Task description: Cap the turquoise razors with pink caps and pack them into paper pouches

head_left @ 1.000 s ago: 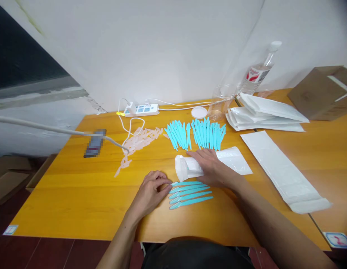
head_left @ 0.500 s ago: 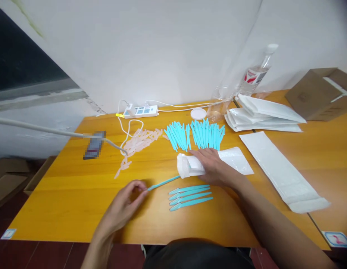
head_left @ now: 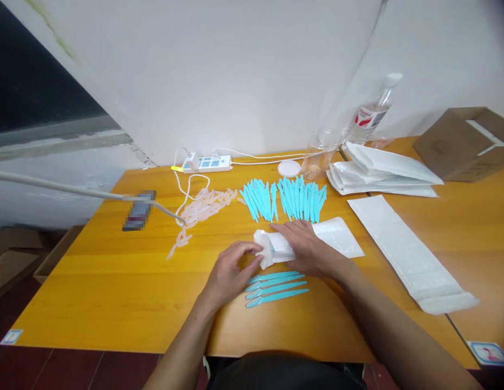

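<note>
My right hand is wrapped over a white padded bag, keeping its mouth turned to the left. At that mouth, the thumb and fingertips of my left hand are pinched on a slim blue eyebrow razor, now almost wholly inside the bag; the bag and fingers hide it, apart from a bluish trace through the bag's wall. Below the bag, several blue eyebrow razors lie side by side in a row. Two fanned piles of the same razors, a left pile and a right pile, lie beyond it.
Translucent pinkish caps are heaped at the left, near a white cable and a power strip. Behind stand a clear jar and a bottle. To the right are a flat white bag, stacked bags and a carton.
My left hand has moved right and up to the bag's mouth, pushing the razor inside. My right hand still holds the bag, nearly in place.
</note>
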The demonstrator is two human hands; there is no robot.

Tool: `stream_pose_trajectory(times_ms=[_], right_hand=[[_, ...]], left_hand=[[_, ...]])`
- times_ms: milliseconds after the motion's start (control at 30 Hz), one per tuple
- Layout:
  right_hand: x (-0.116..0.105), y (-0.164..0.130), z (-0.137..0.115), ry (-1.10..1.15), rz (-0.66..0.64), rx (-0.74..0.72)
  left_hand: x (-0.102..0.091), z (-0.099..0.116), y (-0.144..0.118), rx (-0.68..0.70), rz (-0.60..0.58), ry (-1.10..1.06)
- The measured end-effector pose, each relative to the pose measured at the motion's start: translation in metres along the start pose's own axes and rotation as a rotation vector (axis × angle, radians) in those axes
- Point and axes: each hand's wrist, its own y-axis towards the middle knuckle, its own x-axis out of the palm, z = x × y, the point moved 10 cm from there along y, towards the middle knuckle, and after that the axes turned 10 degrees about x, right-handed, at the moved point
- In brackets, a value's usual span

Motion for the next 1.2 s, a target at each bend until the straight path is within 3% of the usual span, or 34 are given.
stream_pose_trajectory(times_ms=[200, 300, 367, 433, 567, 633, 667, 733, 867, 933, 1067, 1200], right_hand=[[0.005, 0.000, 0.004, -0.019, -0.008, 0.004], [0.004, 0.000, 0.006, -0.028, -0.002, 0.010], [0.002, 0.000, 0.006, -0.033, -0.002, 0.016], [0.000, 0.000, 0.007, -0.032, 0.002, 0.025], [-0.003, 0.000, 0.007, -0.031, 0.009, 0.027], [-0.003, 0.000, 0.007, -0.027, 0.007, 0.023], [-0.002, 0.000, 0.006, -0.023, 0.006, 0.022], [-0.002, 0.000, 0.003, -0.014, 0.005, 0.016], [0.000, 0.000, -0.006, 0.015, -0.005, -0.024], [0.002, 0.000, -0.008, 0.030, -0.010, -0.033], [0.004, -0.001, -0.007, 0.036, -0.013, -0.032], [0.005, -0.001, -0.004, 0.022, -0.006, -0.021]], left_hand=[[0.003, -0.015, -0.046, -0.111, -0.184, 0.188], [0.007, -0.014, -0.048, -0.141, -0.197, 0.141], [-0.001, -0.019, -0.052, -0.188, -0.171, 0.049], [-0.025, -0.032, -0.066, -0.272, -0.106, -0.021], [-0.096, -0.064, -0.097, -0.400, 0.107, 0.023], [-0.115, -0.068, -0.097, -0.394, 0.180, 0.052], [-0.116, -0.065, -0.090, -0.376, 0.197, 0.062], [-0.099, -0.053, -0.065, -0.310, 0.201, 0.072], [-0.030, -0.011, -0.006, -0.075, 0.169, 0.043], [-0.002, 0.003, 0.004, -0.002, 0.107, 0.062], [-0.007, -0.005, -0.027, -0.103, 0.117, 0.078], [0.000, -0.011, -0.058, -0.149, -0.127, 0.177]])
